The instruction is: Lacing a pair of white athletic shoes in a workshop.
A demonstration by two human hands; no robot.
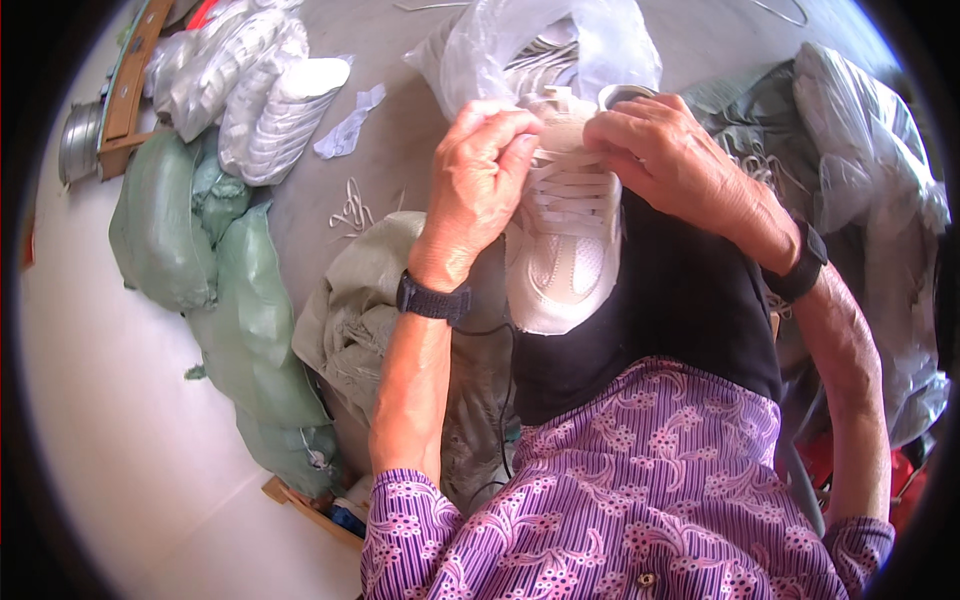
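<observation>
A white sneaker (562,262) rests on my lap, toe toward me, its white laces (572,190) running across the tongue. My left hand (478,170) pinches the laces on the shoe's left side near the top eyelets. On the right side, near the collar, my right hand (668,150) grips the shoe's upper edge and lace. Both wrists wear dark bands. A black cloth (690,300) covers my lap under the shoe.
A clear plastic bag (530,45) with more shoes lies just beyond my hands. White shoes in plastic (265,95) pile at the upper left beside green sacks (230,290). Loose laces (352,208) lie on the grey floor. Grey bags (870,170) sit at right.
</observation>
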